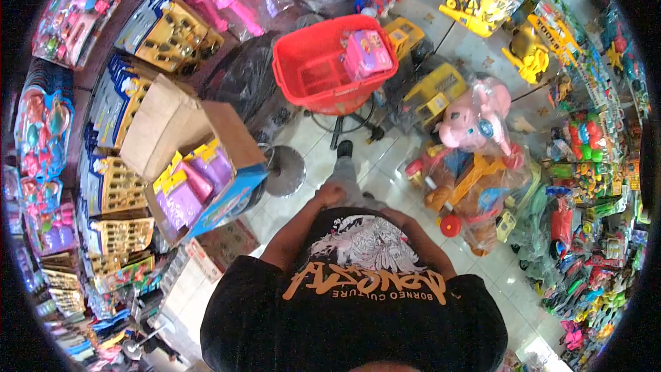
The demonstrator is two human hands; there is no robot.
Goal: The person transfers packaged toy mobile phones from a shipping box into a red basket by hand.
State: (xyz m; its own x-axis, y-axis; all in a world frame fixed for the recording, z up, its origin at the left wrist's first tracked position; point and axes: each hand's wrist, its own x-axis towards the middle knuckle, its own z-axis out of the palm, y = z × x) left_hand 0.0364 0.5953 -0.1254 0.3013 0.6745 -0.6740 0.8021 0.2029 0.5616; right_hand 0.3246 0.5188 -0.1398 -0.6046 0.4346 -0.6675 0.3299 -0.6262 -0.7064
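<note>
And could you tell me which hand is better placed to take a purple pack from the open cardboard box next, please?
The left hand, I'd judge: the cardboard box holding the purple packs stands on that side, whereas the right arm would probably have to reach across the body.

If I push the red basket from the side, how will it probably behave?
The red basket looks like stiff plastic, so it should keep its shape. It may tip, as it seems raised on a round stand. The pink and purple box lies toward its right side, so its weight may be uneven.
</note>
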